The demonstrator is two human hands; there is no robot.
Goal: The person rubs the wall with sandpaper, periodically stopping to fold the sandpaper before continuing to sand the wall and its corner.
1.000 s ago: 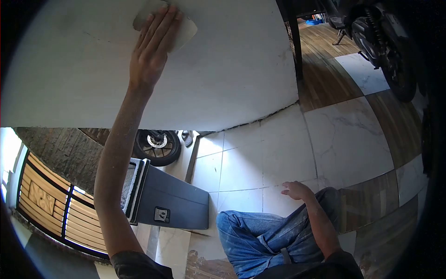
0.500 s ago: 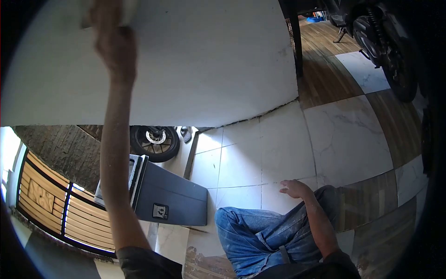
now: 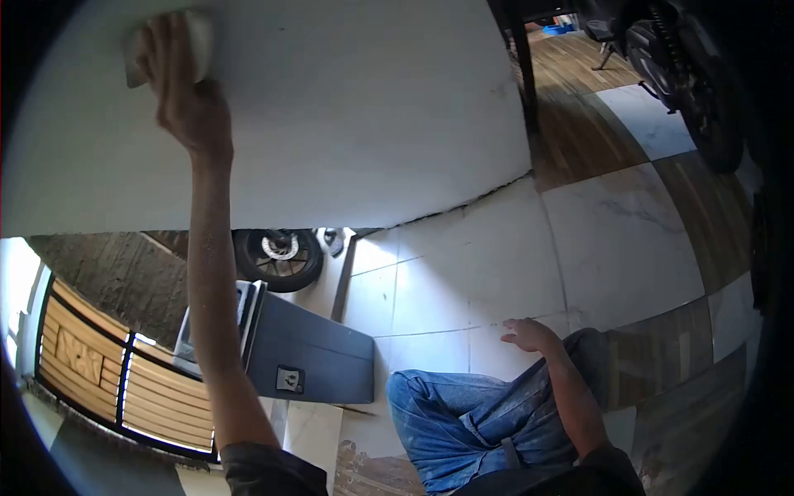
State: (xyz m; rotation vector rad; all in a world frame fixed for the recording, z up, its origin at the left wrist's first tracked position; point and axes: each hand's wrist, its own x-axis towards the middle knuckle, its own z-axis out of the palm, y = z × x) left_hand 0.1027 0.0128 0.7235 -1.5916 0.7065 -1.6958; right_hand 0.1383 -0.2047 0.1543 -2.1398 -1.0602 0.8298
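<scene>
My left hand (image 3: 186, 103) is raised at the upper left, its fingers laid over a flat whitish pad (image 3: 198, 45) against the white wall (image 3: 356, 116). The pad looks like a folded sheet or sanding piece; its exact kind is unclear. Edges of it show on both sides of my fingers. My right hand (image 3: 529, 335) hangs over my bent knee with fingers stretched out and nothing in it. Beneath it are the pale floor tiles (image 3: 430, 289) and my blue jeans (image 3: 455, 422).
A grey bin-like box (image 3: 314, 343) stands to the left of my legs, near a motorcycle wheel (image 3: 281, 256). Beyond it is a gate with wooden slats (image 3: 165, 384). Another motorcycle (image 3: 686, 83) is parked at the upper right. The wall's lower edge (image 3: 463, 208) is rough.
My left hand has moved down and slightly left along the wall with the pad, which now shows more fully. My right hand stays over the knee.
</scene>
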